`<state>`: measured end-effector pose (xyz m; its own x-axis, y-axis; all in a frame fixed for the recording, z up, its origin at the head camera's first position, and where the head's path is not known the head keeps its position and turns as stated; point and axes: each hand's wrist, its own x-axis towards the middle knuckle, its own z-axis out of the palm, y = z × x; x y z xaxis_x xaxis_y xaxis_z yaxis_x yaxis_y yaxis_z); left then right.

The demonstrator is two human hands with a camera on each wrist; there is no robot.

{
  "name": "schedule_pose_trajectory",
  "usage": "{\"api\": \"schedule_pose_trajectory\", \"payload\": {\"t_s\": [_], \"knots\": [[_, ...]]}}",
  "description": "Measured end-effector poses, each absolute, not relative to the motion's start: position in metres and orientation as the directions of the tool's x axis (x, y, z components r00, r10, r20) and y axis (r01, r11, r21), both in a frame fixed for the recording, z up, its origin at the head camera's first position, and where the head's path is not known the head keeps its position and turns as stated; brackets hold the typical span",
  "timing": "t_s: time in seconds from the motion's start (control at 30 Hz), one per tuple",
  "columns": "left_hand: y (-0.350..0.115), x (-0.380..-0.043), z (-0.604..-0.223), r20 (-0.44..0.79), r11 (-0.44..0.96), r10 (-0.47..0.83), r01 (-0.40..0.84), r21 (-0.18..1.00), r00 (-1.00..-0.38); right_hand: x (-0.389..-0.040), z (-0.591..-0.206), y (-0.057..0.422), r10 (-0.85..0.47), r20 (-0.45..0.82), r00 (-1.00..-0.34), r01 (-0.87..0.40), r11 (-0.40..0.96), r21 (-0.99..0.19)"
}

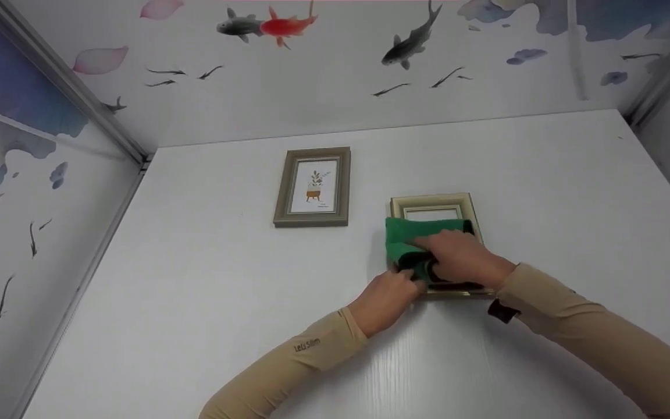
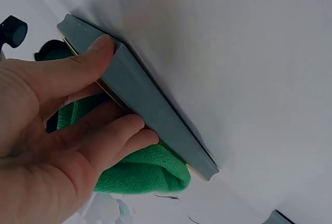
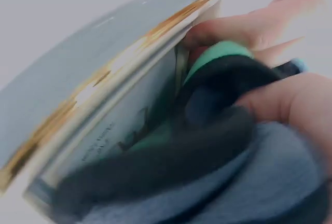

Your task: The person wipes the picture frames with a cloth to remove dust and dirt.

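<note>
A gold picture frame (image 1: 428,201) hangs on the white wall, with a green cloth (image 1: 400,230) covering most of its front. The cloth has a dark underside and lies bunched in folds. My right hand (image 1: 464,256) holds the cloth against the frame's face, index finger stretched along it and thumb at a fold. At the frame's lower left corner, my left hand (image 1: 386,299) grips the edge. In the left wrist view its thumb (image 2: 96,58) presses the grey side while the fingers lie over the front. Part of a printed picture (image 3: 111,138) shows beside the cloth.
A second, brownish frame (image 1: 282,189) with a plant print hangs to the upper left on the same wall. Overhead is a ceiling panel (image 1: 323,87) printed with fish and petals. A similar patterned panel (image 1: 21,192) stands at the left.
</note>
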<state>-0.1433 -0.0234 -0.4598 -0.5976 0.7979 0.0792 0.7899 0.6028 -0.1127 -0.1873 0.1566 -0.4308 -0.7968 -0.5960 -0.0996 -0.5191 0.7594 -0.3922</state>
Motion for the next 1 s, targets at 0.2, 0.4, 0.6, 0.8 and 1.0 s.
{"api": "schedule_pose_trajectory", "payload": {"t_s": [0.2, 0.4, 0.6, 0.8, 1.0], "knots": [[-0.041, -0.160, -0.454, 0.002, 0.514, 0.853, 0.841, 0.171, -0.522, -0.190, -0.433, 0.177, -0.729, -0.092, -0.678, -0.611, 0.628, -0.482], [-0.065, -0.200, -0.448, -0.026, 0.398, 0.871, 0.675, 0.621, -0.490, -0.173, -0.432, 0.191, -0.755, -0.099, -0.648, -0.657, 0.621, -0.428], [-0.057, -0.226, -0.439, 0.012, 0.532, 0.776, 0.665, 0.524, -0.630, -0.145, -0.431, 0.196, -0.651, 0.040, -0.758, -0.651, 0.750, -0.114], [-0.042, -0.247, -0.443, -0.049, 0.716, 0.645, 0.582, 0.385, -0.762, -0.134, -0.436, 0.183, -0.606, 0.146, -0.782, -0.618, 0.785, -0.051], [-0.036, -0.266, -0.452, -0.140, 0.751, 0.623, 0.538, 0.384, -0.770, -0.139, -0.442, 0.165, -0.697, 0.114, -0.708, -0.705, 0.687, -0.175]]}}
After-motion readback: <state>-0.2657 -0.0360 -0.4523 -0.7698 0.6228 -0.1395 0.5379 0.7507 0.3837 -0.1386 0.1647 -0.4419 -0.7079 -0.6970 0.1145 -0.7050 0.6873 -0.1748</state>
